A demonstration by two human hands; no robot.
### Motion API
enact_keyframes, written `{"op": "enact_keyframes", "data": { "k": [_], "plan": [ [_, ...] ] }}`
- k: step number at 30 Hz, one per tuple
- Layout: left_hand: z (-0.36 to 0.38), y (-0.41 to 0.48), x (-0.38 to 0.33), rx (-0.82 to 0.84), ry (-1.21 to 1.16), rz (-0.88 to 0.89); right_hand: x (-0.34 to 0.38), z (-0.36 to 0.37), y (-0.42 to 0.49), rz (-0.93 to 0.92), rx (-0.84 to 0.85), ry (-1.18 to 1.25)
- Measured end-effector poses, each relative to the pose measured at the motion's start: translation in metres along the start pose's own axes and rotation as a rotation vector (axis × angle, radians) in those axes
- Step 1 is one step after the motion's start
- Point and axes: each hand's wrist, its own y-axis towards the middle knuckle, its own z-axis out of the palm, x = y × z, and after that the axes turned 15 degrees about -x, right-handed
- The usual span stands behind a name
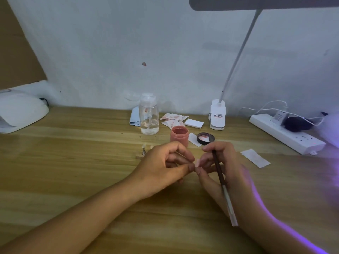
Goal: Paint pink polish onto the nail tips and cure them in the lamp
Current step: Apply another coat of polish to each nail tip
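My left hand (165, 167) pinches a small pale nail tip (197, 163) between thumb and fingers, over the middle of the wooden table. My right hand (222, 165) grips a dark-handled brush (220, 176) like a pen, its working end hidden behind the fingers beside the nail tip. Just behind the hands stands the open jar of pink polish (179, 135), with its black lid (205, 138) lying to the right. The white curing lamp (20, 112) sits at the far left. A small stand with more nail tips (145, 150) is left of the jar.
A clear pump bottle (149, 116) stands behind the jar, with stained wipes (173, 119) and a white pad (194, 123) nearby. A clip-on desk lamp (217, 114) rises at the back. A power strip (286, 133) lies at right, a wipe (255, 158) in front.
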Motion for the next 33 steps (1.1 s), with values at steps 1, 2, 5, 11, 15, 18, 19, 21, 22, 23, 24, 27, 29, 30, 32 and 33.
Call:
{"op": "enact_keyframes", "data": {
  "k": [1,2,5,11,15,18,19,21,22,23,24,27,29,30,32,33],
  "plan": [
    [0.0,0.0,0.001,-0.001,0.065,0.058,0.001,-0.002,0.0,-0.033,0.01,-0.03],
    [0.0,-0.001,0.001,-0.003,0.132,0.116,0.002,-0.004,0.0,-0.052,0.02,-0.054],
    [0.0,-0.001,0.001,-0.019,0.242,0.216,0.003,-0.009,0.001,-0.111,0.052,-0.116],
    [-0.002,-0.001,-0.001,-0.057,0.418,0.388,0.002,-0.009,0.002,-0.153,0.044,-0.13],
    [-0.032,0.018,0.0,-0.288,0.531,0.419,0.001,-0.009,0.004,-0.098,-0.026,-0.076],
    [-0.062,0.029,0.014,-0.274,0.732,0.242,-0.001,-0.009,0.005,-0.044,-0.008,-0.047],
    [-0.067,0.029,0.019,-0.222,0.805,0.19,-0.002,-0.009,0.005,-0.031,-0.003,-0.046],
    [-0.068,0.028,0.026,-0.132,0.903,0.151,-0.003,-0.009,0.005,-0.013,0.007,-0.044],
    [-0.066,0.028,0.028,-0.11,0.909,0.153,-0.002,-0.009,0.005,-0.012,0.011,-0.043],
    [-0.064,0.028,0.029,-0.105,0.894,0.168,-0.002,-0.009,0.004,-0.02,0.013,-0.047],
    [-0.062,0.028,0.029,-0.108,0.873,0.195,-0.002,-0.009,0.004,-0.033,0.012,-0.054],
    [-0.054,0.025,0.028,-0.101,0.82,0.306,0.001,-0.009,0.003,-0.104,0.009,-0.084],
    [-0.046,0.021,0.025,-0.084,0.837,0.393,0.001,-0.009,0.002,-0.188,0.016,-0.122],
    [-0.042,0.019,0.024,-0.074,0.858,0.437,0.001,-0.009,0.002,-0.23,0.021,-0.145],
    [-0.034,0.015,0.021,-0.061,0.888,0.515,0.002,-0.008,0.001,-0.307,0.04,-0.188],
    [-0.031,0.012,0.019,-0.054,0.894,0.544,0.002,-0.008,0.001,-0.344,0.048,-0.218]
  ]
}}
